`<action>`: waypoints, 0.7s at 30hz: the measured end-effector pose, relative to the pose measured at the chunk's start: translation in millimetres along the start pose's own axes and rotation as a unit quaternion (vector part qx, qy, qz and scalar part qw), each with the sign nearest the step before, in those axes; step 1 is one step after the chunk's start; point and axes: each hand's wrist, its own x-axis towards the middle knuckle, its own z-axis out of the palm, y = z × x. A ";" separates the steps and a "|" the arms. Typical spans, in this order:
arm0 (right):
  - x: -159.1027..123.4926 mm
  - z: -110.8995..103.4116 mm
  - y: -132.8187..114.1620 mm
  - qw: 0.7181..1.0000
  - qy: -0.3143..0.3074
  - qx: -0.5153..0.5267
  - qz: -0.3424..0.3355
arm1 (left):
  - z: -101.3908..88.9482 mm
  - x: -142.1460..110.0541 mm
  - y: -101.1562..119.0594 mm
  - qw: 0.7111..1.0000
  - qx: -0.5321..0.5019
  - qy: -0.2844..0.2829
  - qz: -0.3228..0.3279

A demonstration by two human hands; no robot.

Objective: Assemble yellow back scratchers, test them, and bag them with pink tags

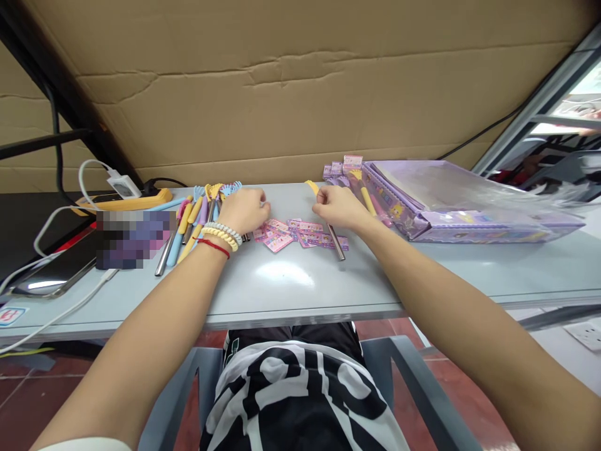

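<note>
Between the fingers of my right hand (pixel 342 205) is a slim back scratcher with a metal rod (pixel 336 243) slanting down toward me and a yellow end (pixel 312 186) showing above the fingers. My left hand (pixel 245 210) is closed, its fingers curled and its fingertips largely hidden; whether it holds anything cannot be seen. It is beside a bunch of back scratchers (pixel 186 230) with blue, yellow and purple handles and claw-shaped heads. Small pink and purple printed cards (pixel 278 238) are spread on the grey tabletop (pixel 282 294) between my hands.
On the right lies a purple printed box (pixel 469 219) with clear plastic wrap, and more carded back scratchers (pixel 361 191) lean by it. A phone (pixel 56 272), white cables and a yellow power strip (pixel 126 200) are at left. Cardboard (pixel 300 113) stands behind the table.
</note>
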 end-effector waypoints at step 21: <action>-6.8 -5.3 -6.3 0.997 0.060 0.043 -0.021 | 15.2 7.5 -7.6 0.990 0.109 -0.033 -0.088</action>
